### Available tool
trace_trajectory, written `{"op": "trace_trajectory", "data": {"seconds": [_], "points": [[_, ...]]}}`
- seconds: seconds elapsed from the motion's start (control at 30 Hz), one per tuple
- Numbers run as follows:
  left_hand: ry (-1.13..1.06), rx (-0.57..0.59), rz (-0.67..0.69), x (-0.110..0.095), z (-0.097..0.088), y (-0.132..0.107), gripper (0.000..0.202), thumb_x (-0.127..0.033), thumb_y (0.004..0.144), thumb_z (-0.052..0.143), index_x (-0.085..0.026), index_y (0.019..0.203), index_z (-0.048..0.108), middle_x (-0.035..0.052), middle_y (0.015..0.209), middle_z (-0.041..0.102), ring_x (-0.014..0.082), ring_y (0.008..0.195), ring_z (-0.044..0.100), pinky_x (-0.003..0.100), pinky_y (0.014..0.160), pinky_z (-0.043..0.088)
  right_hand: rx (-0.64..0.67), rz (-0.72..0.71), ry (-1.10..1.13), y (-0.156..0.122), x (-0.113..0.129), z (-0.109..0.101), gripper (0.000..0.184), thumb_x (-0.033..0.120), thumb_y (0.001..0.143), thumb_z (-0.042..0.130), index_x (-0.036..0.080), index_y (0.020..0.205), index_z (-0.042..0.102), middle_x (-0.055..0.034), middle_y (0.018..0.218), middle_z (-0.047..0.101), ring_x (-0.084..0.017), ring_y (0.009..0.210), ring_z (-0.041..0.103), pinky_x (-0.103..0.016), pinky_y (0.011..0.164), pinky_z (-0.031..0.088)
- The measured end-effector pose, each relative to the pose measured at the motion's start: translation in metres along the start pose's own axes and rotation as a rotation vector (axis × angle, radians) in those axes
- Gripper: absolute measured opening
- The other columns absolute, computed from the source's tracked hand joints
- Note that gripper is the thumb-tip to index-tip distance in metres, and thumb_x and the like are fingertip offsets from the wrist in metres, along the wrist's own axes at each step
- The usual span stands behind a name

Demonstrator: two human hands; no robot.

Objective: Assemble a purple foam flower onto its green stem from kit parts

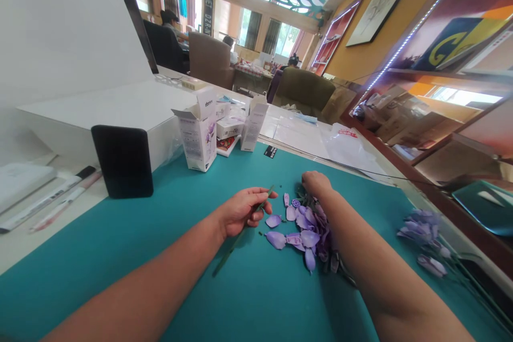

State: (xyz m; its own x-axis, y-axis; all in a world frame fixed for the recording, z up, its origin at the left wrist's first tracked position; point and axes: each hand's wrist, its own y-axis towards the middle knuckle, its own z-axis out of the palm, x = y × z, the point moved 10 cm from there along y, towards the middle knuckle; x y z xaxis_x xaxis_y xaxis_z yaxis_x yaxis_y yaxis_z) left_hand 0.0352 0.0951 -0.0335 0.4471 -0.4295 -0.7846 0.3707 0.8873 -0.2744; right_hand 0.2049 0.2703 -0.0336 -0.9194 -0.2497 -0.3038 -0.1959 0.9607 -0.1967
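The left hand (242, 211) is closed around a thin green flower stem (236, 243), which crosses under the fingers and slants down toward the near part of the mat. The right hand (316, 184) is curled, resting on a heap of lilac fabric petals (310, 238). Its fingers are turned away, so whether they grip anything is impossible to tell. Loose petals (276, 240) lie on a teal mat (200, 288) between the two hands, and a small purple perforated disc (295, 203) sits at the top of the heap.

To the right, a bunch of whole lilac artificial flowers (419, 227) lies on the mat with its long stems, well apart from the heap. Beyond the hands stand two opened white cartons (198, 136) (254, 123) printed with purple flowers, with more small boxes (230, 127) crowded between them. A black tablet (122, 161) leans against a large white box (108, 109) at the left, near two pens (64, 200). Farther on, a plastic bag (348, 149) lies on the desk, and past that a seated person (168, 26) works across the room - no one else's hands are near.
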Motion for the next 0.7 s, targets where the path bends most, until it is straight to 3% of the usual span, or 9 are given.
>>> {"op": "trace_trajectory", "data": {"seconds": [0.23,0.33,0.7], "points": [[0.105,-0.020,0.051,-0.013,0.002,-0.007,0.015,-0.025,0.081,0.056,-0.014,0.091,0.061,-0.0029,0.060,0.056,0.0017,0.036,0.032,0.016,0.037,0.016,-0.069,0.036,0.068,-0.005,-0.026,-0.007,0.026,0.030,0.093,0.053,0.018,0.115,0.059,-0.0085,0.120,0.059,-0.021,0.104,0.059,-0.041,0.087,0.050],[0.153,-0.030,0.057,-0.013,0.003,-0.007,0.018,-0.028,0.080,0.057,-0.014,0.092,0.060,-0.0031,0.059,0.056,0.0021,0.036,0.032,0.016,0.037,0.016,-0.075,0.045,0.090,-0.006,-0.032,-0.010,0.022,0.023,0.093,0.051,0.020,0.111,0.063,-0.0086,0.116,0.063,-0.021,0.107,0.058,-0.035,0.089,0.048],[0.463,0.014,0.142,-0.024,0.010,-0.012,0.030,-0.035,0.082,0.051,-0.013,0.101,0.058,-0.0041,0.059,0.055,0.0033,0.037,0.029,0.019,0.039,0.017,-0.047,0.040,0.145,0.005,-0.009,0.003,0.030,0.032,0.092,0.055,0.018,0.118,0.056,-0.0086,0.119,0.058,-0.021,0.100,0.060,-0.041,0.084,0.052]]}}
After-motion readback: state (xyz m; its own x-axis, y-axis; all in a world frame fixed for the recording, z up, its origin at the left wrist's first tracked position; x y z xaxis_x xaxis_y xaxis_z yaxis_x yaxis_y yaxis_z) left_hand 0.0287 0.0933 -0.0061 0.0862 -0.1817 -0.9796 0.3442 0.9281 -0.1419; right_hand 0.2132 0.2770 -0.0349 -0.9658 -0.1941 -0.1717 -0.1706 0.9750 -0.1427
